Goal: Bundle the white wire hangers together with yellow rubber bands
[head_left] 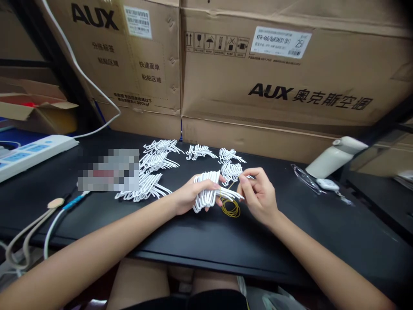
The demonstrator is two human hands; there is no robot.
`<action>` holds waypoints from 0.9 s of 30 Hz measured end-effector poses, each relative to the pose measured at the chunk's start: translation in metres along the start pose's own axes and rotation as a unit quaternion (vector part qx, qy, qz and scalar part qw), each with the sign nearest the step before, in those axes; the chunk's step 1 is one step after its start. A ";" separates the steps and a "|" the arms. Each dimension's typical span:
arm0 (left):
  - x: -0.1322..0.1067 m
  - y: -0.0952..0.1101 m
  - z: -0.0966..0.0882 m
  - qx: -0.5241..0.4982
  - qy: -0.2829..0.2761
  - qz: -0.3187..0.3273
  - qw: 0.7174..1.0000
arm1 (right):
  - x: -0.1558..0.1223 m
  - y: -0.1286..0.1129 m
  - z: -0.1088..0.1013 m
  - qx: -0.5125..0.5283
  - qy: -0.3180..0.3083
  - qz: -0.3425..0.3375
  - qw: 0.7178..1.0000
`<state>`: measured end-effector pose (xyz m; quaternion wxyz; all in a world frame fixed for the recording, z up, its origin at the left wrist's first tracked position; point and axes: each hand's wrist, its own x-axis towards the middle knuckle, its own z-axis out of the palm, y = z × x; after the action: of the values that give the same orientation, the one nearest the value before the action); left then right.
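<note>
My left hand (pixel 190 196) is wrapped round a bundle of white wire hooks (pixel 206 193), their bent ends stacked in a row and their straight ends pointing right. My right hand (pixel 258 193) pinches a thin yellow rubber band (pixel 232 184), which stretches toward the bundle's straight ends. How far the band goes round the bundle is hidden by my left fingers. Under the bundle, on the black table, lie several loose yellow rubber bands (pixel 231 209). Just behind my hands rests another bunch of white hooks (pixel 231 171).
More hook bunches lie at the back (pixel 200 151) and left (pixel 142 187). A power strip (pixel 38 155) and cables sit at far left. To the right are a white bottle (pixel 334 157), a clear pouch (pixel 306 178) and a white case (pixel 327 184). Cartons (pixel 277 116) stand behind the table.
</note>
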<state>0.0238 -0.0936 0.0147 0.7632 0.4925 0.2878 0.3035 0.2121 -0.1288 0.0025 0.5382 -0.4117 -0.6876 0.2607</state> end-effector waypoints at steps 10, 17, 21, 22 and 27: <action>-0.003 0.001 0.000 -0.013 -0.008 0.032 0.999 | 0.016 -0.007 0.000 0.324 -0.111 0.256 0.904; -0.003 -0.001 0.000 0.113 -0.015 0.070 0.991 | 0.012 0.002 0.001 0.410 -0.044 0.349 0.842; -0.002 -0.001 -0.002 0.107 0.000 0.111 0.988 | 0.010 -0.002 0.001 0.377 -0.044 0.282 0.881; -0.002 -0.001 -0.003 0.101 0.002 0.114 0.988 | 0.010 -0.003 0.001 0.372 -0.048 0.274 0.886; -0.001 -0.002 -0.004 0.054 -0.026 0.065 0.996 | 0.010 -0.008 0.003 0.330 -0.029 0.259 0.907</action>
<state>0.0209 -0.0926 0.0119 0.7213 0.5583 0.2514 0.3238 0.2062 -0.1240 0.0130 0.5365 -0.3663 -0.4467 0.6152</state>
